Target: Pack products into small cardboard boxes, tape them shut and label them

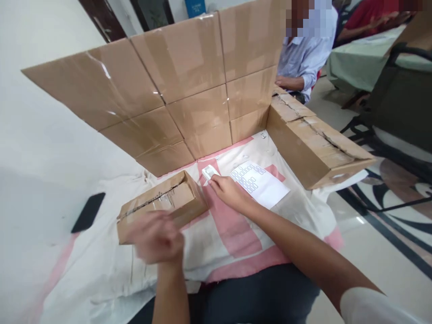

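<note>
Small white piece [209,172] – where?
On the pink-and-white cloth [232,234], mid-table, just left of the label sheet [266,189], near foot of the cardboard wall [189,90]
Held?
Pinched at its near end by fingertips of right hand [227,191], fingers drawn together on it; lying flat on cloth, not lifted
Left hand [157,236]?
Blurred. Hovering over near end of small cardboard box [162,202], approx. at its front edge. Open or closed – can't tell; touching box or not – can't tell either
Box itself?
Brown, torn tape along top, lying slantwise, just left of the white piece, apart from it
Anything else on table?
Black phone [88,211] on far left, well apart from both hands. Long cardboard box [313,144] on right w/ split top, standing past the label sheet
Label sheet – details?
White, rows of small printed rectangles at its far end, too small to read
Other people?
Seated person in light blue shirt [303,54] behind the long box, one hand near box's far end; person in red [367,15] further back
</note>
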### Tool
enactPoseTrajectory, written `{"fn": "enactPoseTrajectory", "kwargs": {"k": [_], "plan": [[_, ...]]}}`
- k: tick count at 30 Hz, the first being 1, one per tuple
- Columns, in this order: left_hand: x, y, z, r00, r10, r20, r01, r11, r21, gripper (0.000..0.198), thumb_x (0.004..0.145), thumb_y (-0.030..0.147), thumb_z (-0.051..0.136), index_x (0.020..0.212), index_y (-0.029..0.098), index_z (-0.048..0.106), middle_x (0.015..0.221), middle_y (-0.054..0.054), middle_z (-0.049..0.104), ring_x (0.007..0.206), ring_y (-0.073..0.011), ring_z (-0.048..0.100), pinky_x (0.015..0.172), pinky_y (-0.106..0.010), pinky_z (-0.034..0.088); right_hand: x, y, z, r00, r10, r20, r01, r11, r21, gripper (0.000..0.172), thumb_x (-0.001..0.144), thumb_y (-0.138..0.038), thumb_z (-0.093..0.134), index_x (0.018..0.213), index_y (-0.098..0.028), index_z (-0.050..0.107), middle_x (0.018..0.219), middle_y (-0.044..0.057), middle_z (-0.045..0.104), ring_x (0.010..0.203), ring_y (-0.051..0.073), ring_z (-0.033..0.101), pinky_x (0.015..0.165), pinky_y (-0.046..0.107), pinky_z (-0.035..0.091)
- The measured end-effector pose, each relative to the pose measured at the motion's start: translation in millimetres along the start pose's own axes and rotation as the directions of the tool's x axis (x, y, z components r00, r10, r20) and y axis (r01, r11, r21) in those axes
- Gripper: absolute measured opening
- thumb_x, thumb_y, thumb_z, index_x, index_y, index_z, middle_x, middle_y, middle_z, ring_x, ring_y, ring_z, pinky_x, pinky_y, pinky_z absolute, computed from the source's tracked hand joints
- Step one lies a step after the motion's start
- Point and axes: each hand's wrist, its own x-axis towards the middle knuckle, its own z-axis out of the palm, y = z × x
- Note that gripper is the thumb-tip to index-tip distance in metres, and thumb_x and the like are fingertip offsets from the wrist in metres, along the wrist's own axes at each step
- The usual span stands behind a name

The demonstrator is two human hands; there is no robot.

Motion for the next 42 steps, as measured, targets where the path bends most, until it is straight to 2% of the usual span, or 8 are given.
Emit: {"fn": "enactPoseTrajectory", "kwargs": {"k": [2,4,5,7,13,20,29,42], "plan": [[17,-35,-20.3,0.923,-0.345,0.171,0.271,0.897,0.350,0.048,0.092,0.051,0.055,0.133,0.026,0.055,0.135,-0.013,0.061,0.133,-0.0372,0.051,0.111,-0.063,0.035,-5,-3,12,1.000,0.014,0.014,-0.015,0.999,0.052,0.021,0.102,-0.025,0.048,0.085,-0.019,0.060,0.075,0.002,0.064,0.069,0.016,0.058,0.063,0.025,0.033],[30,-67,-29.8,0.676,-0.608,0.418,0.370,0.769,0.520,0.068,0.089,0.065,0.050,0.144,0.024,0.049,0.158,-0.015,0.041,0.149,-0.0436,0.029,0.118,-0.070,0.021,-11,-4,23,0.999,0.037,0.038,-0.041,0.992,0.119,0.019,0.100,-0.024,0.049,0.084,-0.019,0.058,0.073,0.002,0.064,0.070,0.016,0.060,0.063,0.026,0.034],[34,-80,-31.9,0.555,-0.650,0.519,0.390,0.755,0.527,0.071,0.090,0.068,0.046,0.146,0.023,0.049,0.160,-0.015,0.038,0.150,-0.0416,0.028,0.120,-0.066,0.021,-14,-5,28,0.997,0.050,0.058,-0.059,0.984,0.170,0.020,0.101,-0.024,0.048,0.083,-0.020,0.057,0.072,0.001,0.063,0.067,0.016,0.060,0.062,0.025,0.035],[35,-99,-33.8,0.441,-0.605,0.663,0.389,0.794,0.466,0.071,0.093,0.069,0.040,0.148,0.024,0.048,0.161,-0.010,0.039,0.150,-0.0344,0.032,0.125,-0.056,0.023,-21,-6,38,0.992,0.075,0.101,-0.102,0.948,0.301,0.025,0.103,-0.025,0.043,0.080,-0.021,0.052,0.067,-0.001,0.062,0.057,0.013,0.058,0.057,0.025,0.036],[29,-103,-36.9,0.467,-0.505,0.726,0.312,0.862,0.399,0.066,0.093,0.069,0.043,0.147,0.033,0.049,0.161,-0.001,0.041,0.150,-0.0296,0.033,0.127,-0.049,0.022,-29,-6,51,0.986,0.160,0.054,-0.165,0.855,0.492,0.027,0.104,-0.026,0.035,0.080,-0.022,0.046,0.068,-0.002,0.062,0.047,0.011,0.055,0.051,0.024,0.038],[30,-96,-38.8,0.478,-0.509,0.716,0.330,0.859,0.391,0.062,0.094,0.066,0.046,0.148,0.034,0.049,0.161,-0.001,0.040,0.150,-0.0290,0.033,0.127,-0.050,0.022,-36,-10,51,0.993,0.086,-0.078,-0.057,0.948,0.314,0.021,0.098,-0.012,0.039,0.103,-0.021,0.057,0.090,0.003,0.068,0.083,0.019,0.063,0.071,0.028,0.041],[31,-98,-38.9,0.463,-0.527,0.713,0.338,0.848,0.407,0.064,0.093,0.068,0.046,0.148,0.035,0.049,0.162,0.001,0.039,0.151,-0.0284,0.031,0.127,-0.048,0.021,-37,-14,50,0.990,0.121,-0.067,-0.092,0.937,0.336,0.022,0.105,-0.024,0.034,0.095,-0.022,0.053,0.074,0.000,0.061,0.067,0.017,0.057,0.063,0.027,0.034],[27,-105,-36.8,0.505,-0.483,0.715,0.304,0.875,0.377,0.060,0.094,0.062,0.047,0.147,0.032,0.050,0.160,-0.004,0.043,0.149,-0.0278,0.035,0.127,-0.048,0.022,-45,-15,54,0.999,0.032,-0.023,-0.026,0.970,0.242,0.024,0.106,-0.025,0.035,0.113,-0.021,0.058,0.087,0.005,0.069,0.077,0.019,0.063,0.068,0.028,0.038]]}}
